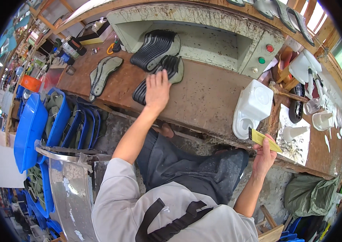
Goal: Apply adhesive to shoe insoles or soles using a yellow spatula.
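My left hand (157, 89) lies over a stack of dark shoe soles (176, 69) on the bench, its fingers stretched out across them; what its palm covers is hidden. Just behind stands a larger stack of black-edged soles (155, 50), leaning partly into the opening of a pale box-shaped machine (215, 30). A few grey soles (104, 74) lie overlapped to the left. My right hand (264, 155) is closed around a flat yellow brush (266, 141) with dark bristles, at the front edge beside a white plastic container (253, 105) with a round opening.
Blue bins (31, 131) holding grey-green pieces stand to the left. A red and a green button (262, 60) sit on the machine's right side. A hammer (288, 92), a black sole (297, 103) and white cups (294, 132) occupy the bench's right. A green bag (310, 195) lies below it.
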### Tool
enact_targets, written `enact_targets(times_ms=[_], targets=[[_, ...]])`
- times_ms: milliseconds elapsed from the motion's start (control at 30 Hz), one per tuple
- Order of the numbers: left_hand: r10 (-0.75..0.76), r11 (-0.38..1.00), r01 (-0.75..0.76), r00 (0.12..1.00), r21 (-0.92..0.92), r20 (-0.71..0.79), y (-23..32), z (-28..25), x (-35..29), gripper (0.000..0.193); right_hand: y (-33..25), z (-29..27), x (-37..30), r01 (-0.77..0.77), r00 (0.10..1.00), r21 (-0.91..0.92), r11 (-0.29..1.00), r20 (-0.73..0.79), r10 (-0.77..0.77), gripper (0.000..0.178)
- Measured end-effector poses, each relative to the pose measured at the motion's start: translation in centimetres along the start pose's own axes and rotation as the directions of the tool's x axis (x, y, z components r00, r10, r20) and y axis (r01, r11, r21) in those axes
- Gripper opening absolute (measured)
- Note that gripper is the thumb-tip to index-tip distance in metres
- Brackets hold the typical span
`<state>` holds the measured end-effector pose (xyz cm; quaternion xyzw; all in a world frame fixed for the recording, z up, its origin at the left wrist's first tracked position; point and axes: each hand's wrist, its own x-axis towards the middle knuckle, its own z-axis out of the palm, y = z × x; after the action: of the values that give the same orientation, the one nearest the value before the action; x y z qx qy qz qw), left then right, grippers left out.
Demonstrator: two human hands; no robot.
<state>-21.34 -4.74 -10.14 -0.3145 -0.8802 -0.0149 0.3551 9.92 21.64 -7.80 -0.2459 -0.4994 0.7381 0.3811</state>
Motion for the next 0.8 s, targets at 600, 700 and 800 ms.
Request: enact_targets(times_ms=[600, 700, 800], targets=[[-0.161, 0.946, 0.202, 0.971, -0.255, 0.175, -1.1, -2.3, -0.3, 0.094, 0.2, 1.0, -0.3, -0.062, 0.995, 0.021, 0.998, 0.077, 0.06, 0.025], [-0.202, 0.833, 0.457, 0.776, -0.312, 0.597, -4.8, -2.0, 2.2, 0.127, -0.1, 1.0, -0.4, -0.055, 0.996, 0.021, 0.998, 0.077, 0.053, 0.025], [-0.222, 0.659, 0.599, 0.733, -0.455, 0.643, -7.2, -0.5, 2.4, 0.109, -0.3, 1.9, -0.6, -0.056, 0.995, 0.038, 0.998, 0.084, 0.052, 0.024]])
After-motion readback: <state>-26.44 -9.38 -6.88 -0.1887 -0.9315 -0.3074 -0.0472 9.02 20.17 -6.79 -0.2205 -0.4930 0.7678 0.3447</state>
